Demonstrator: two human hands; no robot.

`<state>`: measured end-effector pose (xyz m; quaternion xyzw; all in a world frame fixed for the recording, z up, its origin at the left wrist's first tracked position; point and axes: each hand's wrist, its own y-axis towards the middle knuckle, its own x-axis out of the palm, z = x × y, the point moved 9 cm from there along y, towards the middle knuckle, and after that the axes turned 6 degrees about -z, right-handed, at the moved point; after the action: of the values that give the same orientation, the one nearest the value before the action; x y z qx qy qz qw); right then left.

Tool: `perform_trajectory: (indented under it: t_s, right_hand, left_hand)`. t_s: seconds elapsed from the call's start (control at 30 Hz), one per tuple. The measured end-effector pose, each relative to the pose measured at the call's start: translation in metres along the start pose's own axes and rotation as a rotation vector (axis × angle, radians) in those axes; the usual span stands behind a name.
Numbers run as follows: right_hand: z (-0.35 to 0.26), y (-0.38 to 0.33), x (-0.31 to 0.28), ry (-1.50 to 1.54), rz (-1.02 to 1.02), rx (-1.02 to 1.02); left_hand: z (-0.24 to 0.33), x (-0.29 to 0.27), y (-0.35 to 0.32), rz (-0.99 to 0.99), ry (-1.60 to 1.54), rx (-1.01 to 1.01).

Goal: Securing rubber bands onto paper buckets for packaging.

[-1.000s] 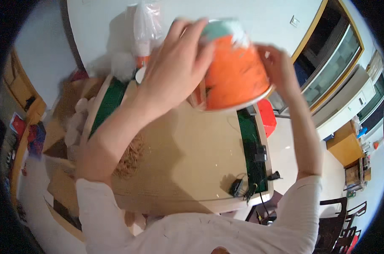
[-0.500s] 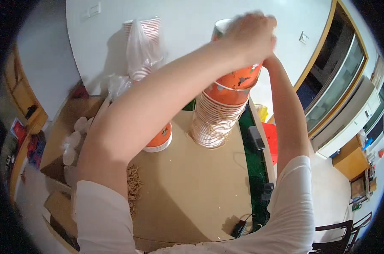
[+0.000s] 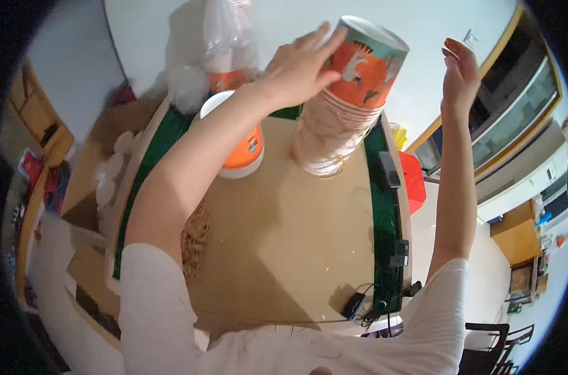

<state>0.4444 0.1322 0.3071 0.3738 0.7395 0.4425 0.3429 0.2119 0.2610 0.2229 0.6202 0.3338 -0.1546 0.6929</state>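
Observation:
A tall nested stack of paper tubs (image 3: 335,134) stands at the far middle of the table, tilting to the right. Its top tub (image 3: 362,69) is orange and teal with printed figures, upside down. Beside it is my left hand (image 3: 303,67), fingers spread, thumb and fingertips at the tub's left side. My right hand (image 3: 460,78) is raised to the right of the stack, apart from it, with loosely bent fingers and nothing in them. Partly behind my left forearm, another orange paper tub (image 3: 243,153) with a white rim stands on the table.
Tan cord-like strands (image 3: 195,247) lie at the table's left. A plastic-wrapped stack of tubs (image 3: 229,47) stands at the back. Black adapters (image 3: 354,305) and cables line the right edge. A cardboard box (image 3: 93,181) with clear plastic pieces is at the left; a red bin (image 3: 412,181) stands to the right.
My hands have parted from over the stack's top: the left came down to its left side, the right swung out rightward. The upper part of the stack now sits lower.

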Motion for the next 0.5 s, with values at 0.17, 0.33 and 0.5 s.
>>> perform_trajectory:
  t_s: [0.17, 0.33, 0.5]
  right_hand:
    - [-0.103, -0.136, 0.109, 0.047, -0.520, 0.015]
    - [0.013, -0.282, 0.254, 0.208, -0.902, 0.405]
    - [-0.018, -0.310, 0.317, 0.590, -0.871, 0.479]
  left_hand:
    - [-0.123, -0.033, -0.142, 0.227, -0.358, -0.664]
    - [-0.177, 0.042, -0.290, 0.087, -0.434, -1.195]
    - [-0.182, 0.050, -0.329, 0.100, -0.579, -1.302]
